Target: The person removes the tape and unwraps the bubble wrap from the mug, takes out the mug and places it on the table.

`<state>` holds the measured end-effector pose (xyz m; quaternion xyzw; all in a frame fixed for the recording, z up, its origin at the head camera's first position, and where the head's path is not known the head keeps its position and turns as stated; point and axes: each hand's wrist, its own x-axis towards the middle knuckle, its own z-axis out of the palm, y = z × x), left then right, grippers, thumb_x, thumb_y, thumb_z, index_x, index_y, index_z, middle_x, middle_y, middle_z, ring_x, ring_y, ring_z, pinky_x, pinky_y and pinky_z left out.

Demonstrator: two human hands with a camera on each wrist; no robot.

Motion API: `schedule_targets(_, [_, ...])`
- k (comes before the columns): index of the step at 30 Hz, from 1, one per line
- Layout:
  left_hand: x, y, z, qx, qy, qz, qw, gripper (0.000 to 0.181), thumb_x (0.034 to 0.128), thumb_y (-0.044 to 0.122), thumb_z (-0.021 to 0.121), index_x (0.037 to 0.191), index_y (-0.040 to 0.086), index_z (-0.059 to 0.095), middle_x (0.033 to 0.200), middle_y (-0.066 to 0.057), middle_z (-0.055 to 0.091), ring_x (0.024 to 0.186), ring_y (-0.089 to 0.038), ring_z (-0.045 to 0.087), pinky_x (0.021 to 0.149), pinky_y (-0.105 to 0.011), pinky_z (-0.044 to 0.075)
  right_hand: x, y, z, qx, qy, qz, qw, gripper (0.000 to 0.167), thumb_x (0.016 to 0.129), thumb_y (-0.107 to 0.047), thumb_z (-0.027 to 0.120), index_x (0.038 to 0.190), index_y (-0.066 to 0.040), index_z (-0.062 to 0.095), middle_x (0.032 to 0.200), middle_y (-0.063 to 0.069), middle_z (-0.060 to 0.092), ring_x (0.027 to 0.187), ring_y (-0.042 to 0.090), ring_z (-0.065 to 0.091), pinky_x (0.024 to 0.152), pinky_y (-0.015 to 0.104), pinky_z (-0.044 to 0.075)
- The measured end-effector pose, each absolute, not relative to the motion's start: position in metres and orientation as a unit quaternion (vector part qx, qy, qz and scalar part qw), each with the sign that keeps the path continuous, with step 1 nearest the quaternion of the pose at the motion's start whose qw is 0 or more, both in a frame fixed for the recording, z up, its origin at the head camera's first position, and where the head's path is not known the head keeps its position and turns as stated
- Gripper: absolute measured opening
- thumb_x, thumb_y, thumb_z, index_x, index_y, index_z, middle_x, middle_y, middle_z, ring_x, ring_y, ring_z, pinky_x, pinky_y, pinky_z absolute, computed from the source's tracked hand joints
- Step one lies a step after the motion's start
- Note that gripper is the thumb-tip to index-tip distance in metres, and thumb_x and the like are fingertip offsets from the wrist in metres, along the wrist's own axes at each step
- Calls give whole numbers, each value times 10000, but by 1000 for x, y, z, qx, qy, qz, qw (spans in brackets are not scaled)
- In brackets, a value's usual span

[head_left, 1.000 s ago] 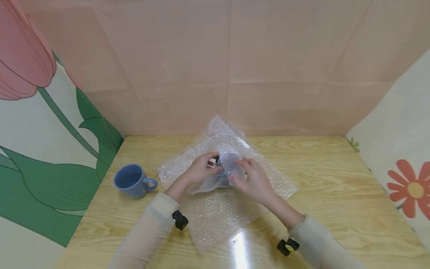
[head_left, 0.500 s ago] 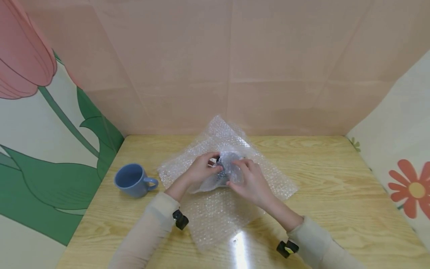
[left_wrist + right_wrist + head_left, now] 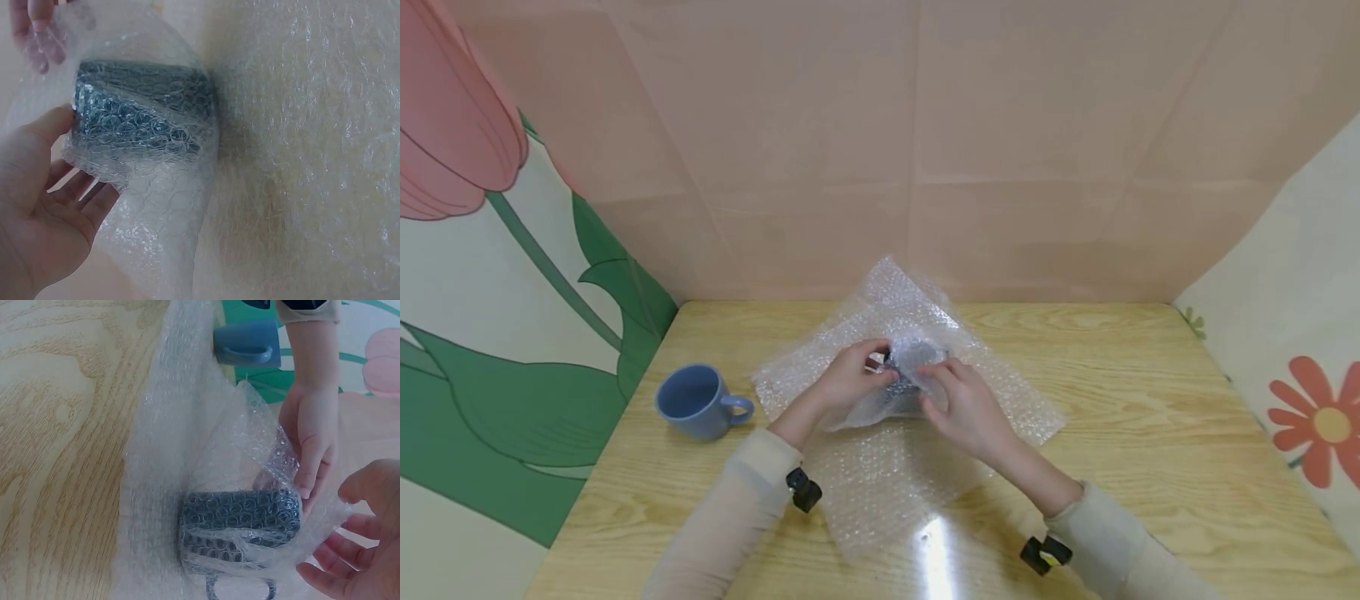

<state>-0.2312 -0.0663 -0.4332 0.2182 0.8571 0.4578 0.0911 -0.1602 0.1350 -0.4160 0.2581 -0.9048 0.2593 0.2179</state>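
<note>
A dark mug (image 3: pixel 237 512) stands on the table's middle, wrapped in bubble wrap (image 3: pixel 150 512). Its handle shows at the lower edge of the right wrist view. My left hand (image 3: pixel 850 375) grips the wrapped mug at its left side, thumb on the near edge and fingers curled beneath, as the left wrist view shows. With thumb and fingers my right hand (image 3: pixel 966 408) pinches a loose flap of the wrap at the mug's top right. In the left wrist view, fingertips of the right hand (image 3: pixel 40 31) touch the sheet beyond the mug.
A blue mug (image 3: pixel 694 402) stands upright at the left, its handle pointing right, close to the sheet's left corner. The wooden table (image 3: pixel 1150 433) ends at a pink cloth backdrop (image 3: pixel 910 167). The spread wrap reaches towards the table's back edge.
My right hand has shifted slightly, and the flap under its fingers has been drawn down over the mug's right side. My left hand keeps its grip in place.
</note>
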Motion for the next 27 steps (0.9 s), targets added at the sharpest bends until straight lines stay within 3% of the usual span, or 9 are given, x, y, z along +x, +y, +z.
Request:
schedule_targets(13, [-232, -67, -433, 216, 858, 457, 92, 527, 849, 179, 663, 1329, 96, 463, 1294, -68, 530, 1029, -248, 581, 834, -268, 516, -162, 138, -412, 262, -892, 287, 231, 201, 754, -12, 661, 937, -96, 661, 802, -3, 594, 698, 100, 564, 608, 237, 517])
schedule_targets(27, [-232, -65, -436, 193, 842, 493, 101, 550, 829, 151, 681, 1330, 87, 464, 1305, -80, 524, 1080, -269, 557, 868, -298, 509, -160, 146, -411, 244, -880, 345, 216, 190, 749, 61, 642, 895, -60, 628, 805, 17, 616, 701, 100, 590, 599, 186, 529])
